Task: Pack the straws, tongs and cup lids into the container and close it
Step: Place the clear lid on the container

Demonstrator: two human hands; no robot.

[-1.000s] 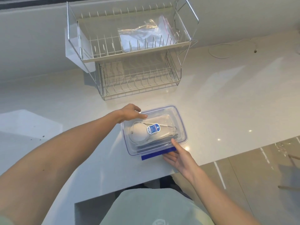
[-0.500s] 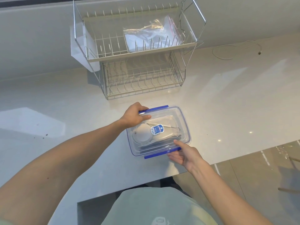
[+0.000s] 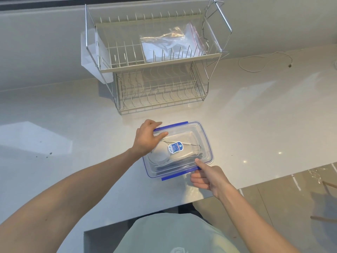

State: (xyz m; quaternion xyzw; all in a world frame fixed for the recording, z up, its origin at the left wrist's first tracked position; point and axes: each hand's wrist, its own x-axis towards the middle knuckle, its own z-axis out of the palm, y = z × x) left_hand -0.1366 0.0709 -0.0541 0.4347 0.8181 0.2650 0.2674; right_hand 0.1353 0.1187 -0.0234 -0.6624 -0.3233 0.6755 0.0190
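Near the front edge of the pale desk (image 3: 246, 125) sits the clear container (image 3: 207, 143), its lid already on and the cup lids (image 3: 160, 154) showing through it as a whitish round shape; the straws and tongs I can only guess at among the thin shapes alongside. At the far long side the left hand (image 3: 147, 137) lies curled over the lid's corner, thumb on top and fingers (image 3: 157, 124) bent round the far blue clasp (image 3: 175, 125), which stands out unlatched. At the near side the right hand (image 3: 207, 177) has its thumb on the rim and loosely curled fingers under the near blue clasp (image 3: 179, 173), pinching but not closed tight. To finish well, I'd press the lid flat with the palms, then fold each clasp down until it snaps. Compared with half a second ago, the left hand has settled further over the lid, and the right has closed in on its clasp
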